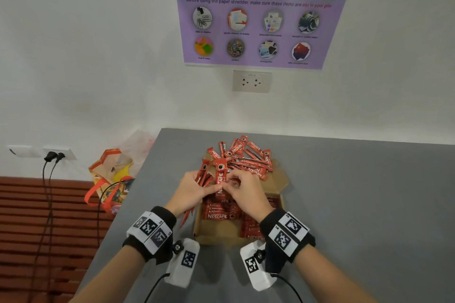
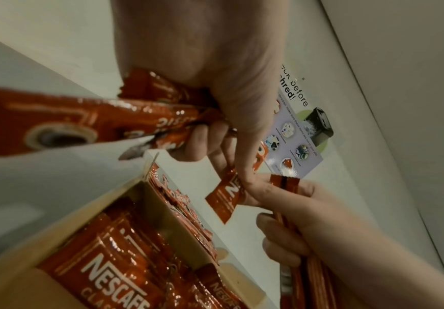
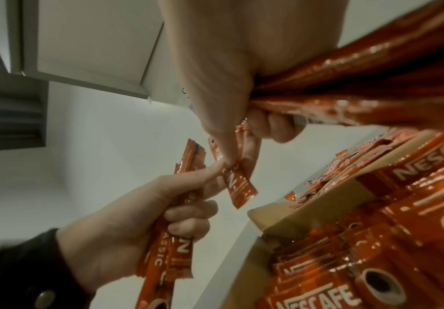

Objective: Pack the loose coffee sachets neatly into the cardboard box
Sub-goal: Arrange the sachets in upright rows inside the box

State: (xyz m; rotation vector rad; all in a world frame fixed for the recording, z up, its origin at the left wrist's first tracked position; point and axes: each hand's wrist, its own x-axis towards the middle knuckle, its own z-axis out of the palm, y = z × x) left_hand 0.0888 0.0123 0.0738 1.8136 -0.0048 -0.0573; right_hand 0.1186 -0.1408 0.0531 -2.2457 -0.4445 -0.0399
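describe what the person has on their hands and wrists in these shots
Both hands, left hand and right hand, are bare, forearms uncovered. Each wrist carries a black fabric band with white panels of black square code markers. A white camera housing, also marked, hangs under each wrist, trailing a thin black cable.

sachets [image 1: 248,157]: glossy red foil | box [image 1: 280,179]: matt brown cardboard | table [image 1: 369,204]: smooth matt grey
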